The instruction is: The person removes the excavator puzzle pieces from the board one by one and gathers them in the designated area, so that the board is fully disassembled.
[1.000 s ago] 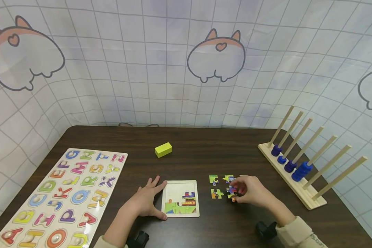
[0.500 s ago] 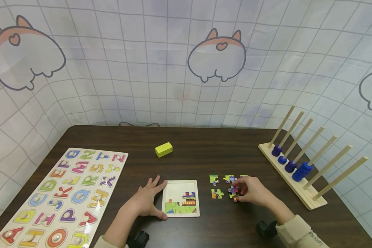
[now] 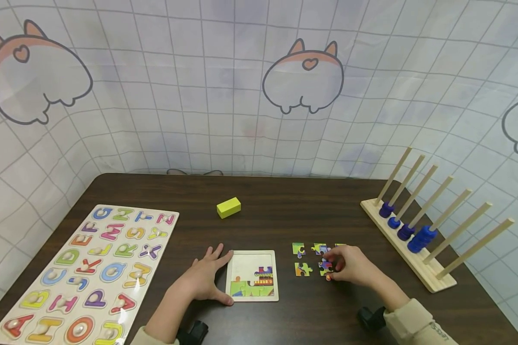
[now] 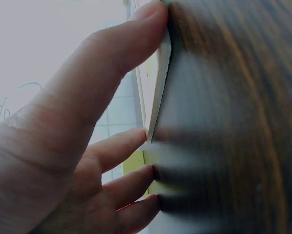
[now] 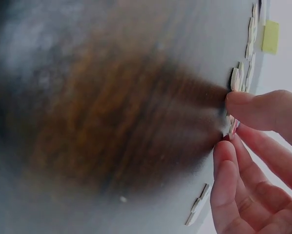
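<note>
My left hand [image 3: 205, 275] lies with fingers spread at the left side of a small square puzzle tray [image 3: 241, 258]. Its thumb and index fingertip touch the tray's edge, also seen in the left wrist view. Joined pieces showing green ground and part of a train fill the tray's lower part and right side; the upper left is bare. To the right, my right hand [image 3: 351, 266] pinches a colourful jigsaw piece [image 3: 325, 267] at the table, partly hidden by the fingers. In the right wrist view, thumb and fingers meet around this thin piece [image 5: 232, 127].
Several loose jigsaw pieces [image 3: 303, 269] lie around the right fingertips. A yellow block [image 3: 229, 208] sits farther back. At left lies a large alphabet board [image 3: 125, 225] with knobbed letters. A wooden peg stand [image 3: 436, 280] with blue beads and upright rods stands at right.
The piece at my right fingertips has shifted slightly right along with the hand. My left hand and the tray stay in place.
</note>
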`<state>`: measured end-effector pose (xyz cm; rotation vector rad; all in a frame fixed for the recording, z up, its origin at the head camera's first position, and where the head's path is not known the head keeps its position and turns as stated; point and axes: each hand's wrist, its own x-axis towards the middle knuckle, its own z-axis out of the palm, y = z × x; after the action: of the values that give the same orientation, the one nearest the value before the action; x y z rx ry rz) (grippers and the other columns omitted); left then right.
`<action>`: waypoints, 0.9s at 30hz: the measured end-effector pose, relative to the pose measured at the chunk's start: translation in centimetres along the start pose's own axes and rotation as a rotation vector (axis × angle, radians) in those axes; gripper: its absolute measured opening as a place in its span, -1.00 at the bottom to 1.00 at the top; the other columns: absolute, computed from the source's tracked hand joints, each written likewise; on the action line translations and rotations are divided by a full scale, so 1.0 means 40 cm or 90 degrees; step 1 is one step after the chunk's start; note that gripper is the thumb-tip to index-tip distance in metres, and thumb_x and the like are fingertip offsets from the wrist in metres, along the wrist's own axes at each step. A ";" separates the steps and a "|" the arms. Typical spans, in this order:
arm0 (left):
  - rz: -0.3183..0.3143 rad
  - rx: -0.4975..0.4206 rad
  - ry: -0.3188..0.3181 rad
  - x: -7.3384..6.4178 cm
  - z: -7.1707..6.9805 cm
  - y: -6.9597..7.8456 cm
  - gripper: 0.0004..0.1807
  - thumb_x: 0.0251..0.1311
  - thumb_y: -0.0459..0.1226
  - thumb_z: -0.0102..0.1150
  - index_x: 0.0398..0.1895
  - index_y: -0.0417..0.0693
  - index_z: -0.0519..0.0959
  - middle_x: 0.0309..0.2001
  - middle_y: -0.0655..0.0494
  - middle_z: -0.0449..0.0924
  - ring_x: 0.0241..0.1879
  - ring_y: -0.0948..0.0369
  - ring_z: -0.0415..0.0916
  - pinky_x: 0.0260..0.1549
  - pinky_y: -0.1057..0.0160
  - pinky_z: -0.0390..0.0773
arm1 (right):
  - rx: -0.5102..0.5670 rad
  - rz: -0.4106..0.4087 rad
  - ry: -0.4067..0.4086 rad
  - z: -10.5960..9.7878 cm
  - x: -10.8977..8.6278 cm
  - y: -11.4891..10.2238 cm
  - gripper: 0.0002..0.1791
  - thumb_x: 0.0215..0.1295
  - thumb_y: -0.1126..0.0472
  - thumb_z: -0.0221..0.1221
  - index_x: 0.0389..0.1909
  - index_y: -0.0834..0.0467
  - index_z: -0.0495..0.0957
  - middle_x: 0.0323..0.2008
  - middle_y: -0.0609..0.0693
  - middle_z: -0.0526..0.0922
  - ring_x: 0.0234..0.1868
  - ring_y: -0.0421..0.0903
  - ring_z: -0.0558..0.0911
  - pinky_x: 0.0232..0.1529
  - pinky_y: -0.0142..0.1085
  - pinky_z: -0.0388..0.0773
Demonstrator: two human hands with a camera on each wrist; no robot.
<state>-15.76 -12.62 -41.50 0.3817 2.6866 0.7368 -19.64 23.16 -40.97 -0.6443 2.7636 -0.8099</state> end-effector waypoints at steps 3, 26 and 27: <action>-0.002 0.005 0.000 0.001 0.001 0.000 0.14 -0.46 0.04 0.54 0.33 -0.07 0.23 0.38 -0.17 -0.02 0.36 -0.16 -0.15 0.15 -0.32 -0.04 | 0.005 -0.006 0.004 0.001 0.000 0.001 -0.63 -0.20 0.39 0.40 -0.26 0.31 0.61 -0.43 -0.03 0.57 -0.56 -0.21 0.45 -0.58 -0.42 0.43; -0.004 0.003 0.003 -0.001 0.000 0.002 0.14 -0.47 0.04 0.54 0.33 -0.07 0.23 0.38 -0.17 -0.01 0.35 -0.17 -0.15 0.15 -0.32 -0.04 | 0.042 -0.061 0.033 0.013 0.009 -0.052 -0.60 -0.14 0.36 0.38 -0.19 0.34 0.58 -0.37 0.04 0.60 -0.54 -0.23 0.47 -0.56 -0.43 0.46; -0.004 0.002 0.003 -0.001 0.000 0.002 0.14 -0.47 0.04 0.54 0.33 -0.07 0.23 0.38 -0.17 -0.01 0.35 -0.17 -0.15 0.15 -0.32 -0.04 | 0.045 -0.065 0.032 0.015 0.011 -0.058 -0.60 -0.13 0.35 0.38 -0.18 0.33 0.58 -0.35 0.05 0.61 -0.54 -0.23 0.47 -0.56 -0.43 0.46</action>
<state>-15.70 -12.56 -41.45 0.3726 2.6935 0.7320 -19.02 20.92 -40.23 -0.7665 2.7523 -0.9524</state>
